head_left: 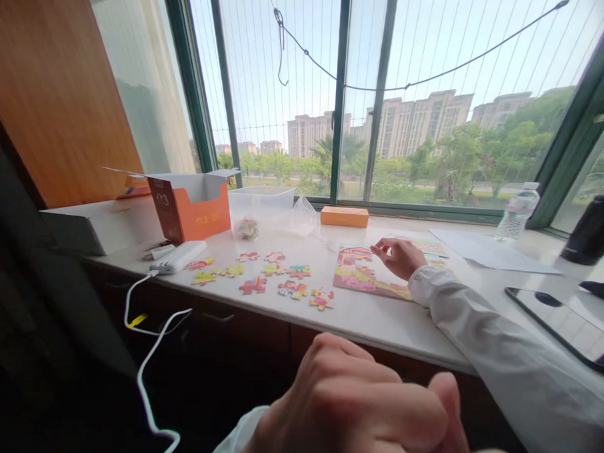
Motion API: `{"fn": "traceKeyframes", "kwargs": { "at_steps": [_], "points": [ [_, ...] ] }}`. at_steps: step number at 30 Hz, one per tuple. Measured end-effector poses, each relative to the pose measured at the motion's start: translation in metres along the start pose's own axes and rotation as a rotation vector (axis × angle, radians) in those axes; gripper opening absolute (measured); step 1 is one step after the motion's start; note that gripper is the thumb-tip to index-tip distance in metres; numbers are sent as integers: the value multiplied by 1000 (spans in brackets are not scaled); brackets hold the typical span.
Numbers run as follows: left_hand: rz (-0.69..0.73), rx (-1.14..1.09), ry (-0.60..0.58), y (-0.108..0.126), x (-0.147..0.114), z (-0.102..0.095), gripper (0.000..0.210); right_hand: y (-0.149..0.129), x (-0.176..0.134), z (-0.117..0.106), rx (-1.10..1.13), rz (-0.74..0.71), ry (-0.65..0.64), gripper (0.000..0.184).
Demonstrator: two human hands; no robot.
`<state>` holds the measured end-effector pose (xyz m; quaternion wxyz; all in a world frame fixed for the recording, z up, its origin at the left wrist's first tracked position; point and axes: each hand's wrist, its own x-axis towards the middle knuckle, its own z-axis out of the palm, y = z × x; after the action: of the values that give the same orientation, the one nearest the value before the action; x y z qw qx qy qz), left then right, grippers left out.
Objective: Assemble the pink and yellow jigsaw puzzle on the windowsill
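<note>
My right hand [399, 256] is over the jigsaw board [352, 282], its thumb and fingertips drawn together near the upper part of the picture. Anything between those fingertips is too small or hidden to make out. The board is partly filled with pink, yellow and green pieces, and my wrist hides its right side. Close to the camera, my left hand [359, 396] is curled into a fist, its palm out of sight. Loose puzzle pieces lie left of the board, among them a red and yellow piece [321, 298], a red piece [253, 286] and a yellow piece [204, 277].
Behind the pieces stand an orange box [195, 208], a clear plastic bin [263, 197], a bag of pieces [246, 229] and a small orange box [344, 217]. A white power strip [180, 256] trails a cable. Rightward are paper [496, 251], a bottle [517, 212] and a tablet [562, 325].
</note>
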<state>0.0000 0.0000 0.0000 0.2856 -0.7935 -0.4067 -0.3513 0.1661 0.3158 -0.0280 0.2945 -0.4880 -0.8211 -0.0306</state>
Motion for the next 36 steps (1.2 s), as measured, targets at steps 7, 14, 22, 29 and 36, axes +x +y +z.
{"fn": "traceKeyframes", "kwargs": {
  "at_steps": [7,14,22,29,36],
  "points": [
    [57,126,28,-26,-14,66,20,-11,-3,-10,17,27,49,37],
    [-292,210,-36,-89,-43,85,15,-16,-4,-10,27,-7,62,40],
    [-655,351,16,-151,-34,69,23,-17,-7,-9,6,-57,42,45],
    [-847,125,200,-179,-38,76,29,-19,-9,-5,4,-86,42,48],
    [-841,80,178,-181,-44,92,26,-18,-10,0,-12,-109,34,47]
  ]
}}
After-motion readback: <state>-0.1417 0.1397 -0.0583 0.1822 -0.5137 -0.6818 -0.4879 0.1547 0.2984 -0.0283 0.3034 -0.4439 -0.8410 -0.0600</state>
